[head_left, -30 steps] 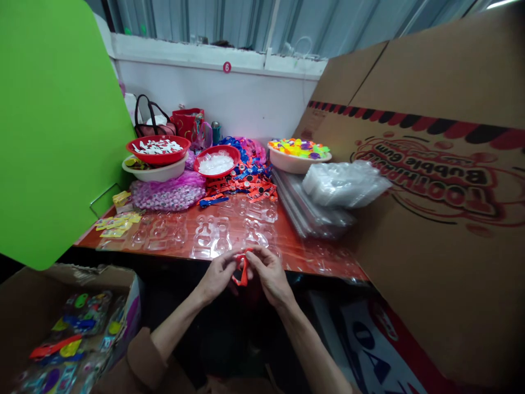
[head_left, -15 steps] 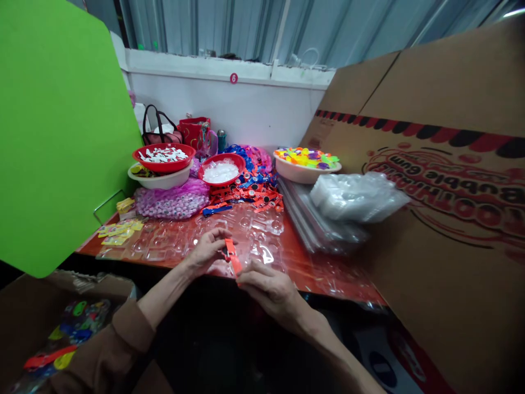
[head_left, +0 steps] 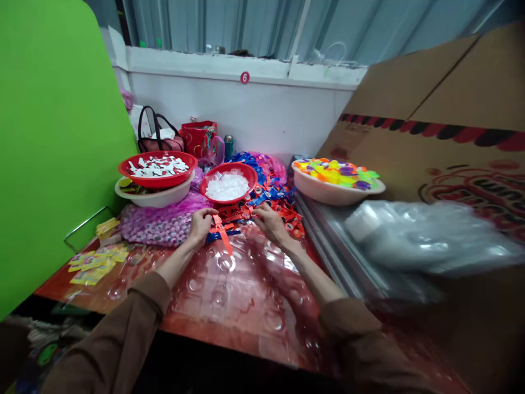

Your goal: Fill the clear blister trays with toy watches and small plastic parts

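Note:
My left hand pinches an orange strap, which looks like a toy watch band, by its upper end. The strap hangs down over blue pieces and a clear blister sheet. At the front of a pile of orange and blue straps, my right hand has its fingers drawn together. Whatever lies between those fingertips is too small to make out. Just behind the hands stands a red bowl of small clear plastic pieces.
Left are a red bowl of white parts on a pale basin, a purple net bag of beads and yellow cards. Right are a basin of colourful pieces, plastic bags and a tall cardboard sheet. A green panel borders the left.
Both hands have moved forward from the table's front edge to the strap pile. The right hand has let go of the orange strap; the left still holds one. The view has shifted closer.

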Motion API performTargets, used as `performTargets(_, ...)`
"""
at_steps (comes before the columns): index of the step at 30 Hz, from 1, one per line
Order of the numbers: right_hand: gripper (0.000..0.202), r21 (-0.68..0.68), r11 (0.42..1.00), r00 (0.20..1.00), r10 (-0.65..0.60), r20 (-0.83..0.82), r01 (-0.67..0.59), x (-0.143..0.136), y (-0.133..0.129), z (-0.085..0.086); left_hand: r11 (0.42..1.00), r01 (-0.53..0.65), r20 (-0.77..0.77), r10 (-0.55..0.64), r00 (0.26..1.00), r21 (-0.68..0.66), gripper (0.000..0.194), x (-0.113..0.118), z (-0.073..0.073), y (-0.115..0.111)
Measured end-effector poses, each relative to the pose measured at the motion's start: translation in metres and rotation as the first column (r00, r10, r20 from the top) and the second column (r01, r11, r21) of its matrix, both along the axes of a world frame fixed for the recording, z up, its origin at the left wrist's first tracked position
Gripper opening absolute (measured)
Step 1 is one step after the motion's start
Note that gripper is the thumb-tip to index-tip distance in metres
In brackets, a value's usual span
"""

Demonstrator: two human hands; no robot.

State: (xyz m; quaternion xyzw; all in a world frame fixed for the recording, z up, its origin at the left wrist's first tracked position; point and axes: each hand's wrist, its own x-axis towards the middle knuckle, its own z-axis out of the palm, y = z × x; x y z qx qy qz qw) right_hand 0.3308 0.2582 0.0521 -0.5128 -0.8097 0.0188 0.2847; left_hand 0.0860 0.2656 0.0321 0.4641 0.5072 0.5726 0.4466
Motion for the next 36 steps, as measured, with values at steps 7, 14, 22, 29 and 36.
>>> performTargets(7, 0.038, 0.047, 0.954, 0.931, -0.3, 0.21, 0.296, 0.027, 0.104, -0.033, 0.981, 0.119, -0.357, -0.059, 0.932, 0.15, 0.032, 0.003, -0.014, 0.006)
performTargets(14, 0.042, 0.072, 0.962, 0.918, -0.272, 0.287, 0.263, 0.068, 0.098, -0.005, 0.942, 0.24, -0.46, -0.109, 0.881, 0.235, 0.027, 0.018, 0.011, -0.03)
performTargets(22, 0.046, 0.022, 0.991, 0.929, -0.133, 0.346, 0.134, 0.048, 0.098, -0.012, 0.841, 0.476, -0.476, -0.319, 0.82, 0.256, 0.026, 0.034, 0.041, -0.106)
performTargets(29, 0.016, 0.154, 0.956, 0.964, -0.26, 0.06, 0.248, 0.059, 0.102, -0.005, 0.85, 0.518, -0.337, -0.464, 0.819, 0.09, 0.025, 0.04, 0.036, -0.131)
performTargets(36, 0.03, 0.249, 0.908, 0.875, -0.205, -0.438, 0.338, 0.066, 0.043, 0.063, 0.848, 0.531, 0.14, -0.524, 0.84, -0.016, 0.018, 0.06, 0.046, -0.145)
